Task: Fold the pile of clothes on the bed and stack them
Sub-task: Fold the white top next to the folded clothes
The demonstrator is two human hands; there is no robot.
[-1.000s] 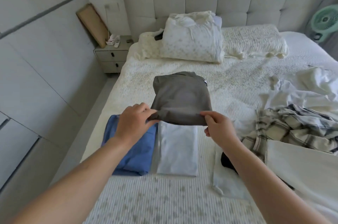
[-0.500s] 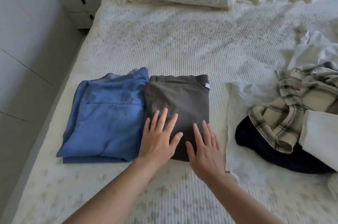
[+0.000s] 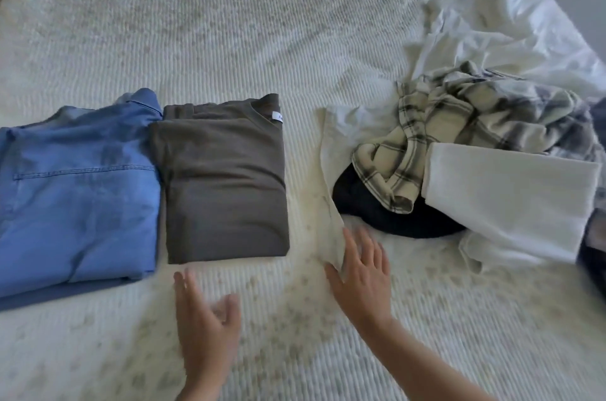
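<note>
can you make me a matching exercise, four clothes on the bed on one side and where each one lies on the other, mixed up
Things
1. blue denim shirt
2. grey top
3. plaid shirt
4. black garment

Places
A. folded, just right of the blue one
B. crumpled on top of the unfolded pile
C. folded, farthest left on the bed
D. partly buried under the plaid one

Pairs: 1-C, 2-A, 3-B, 4-D
</note>
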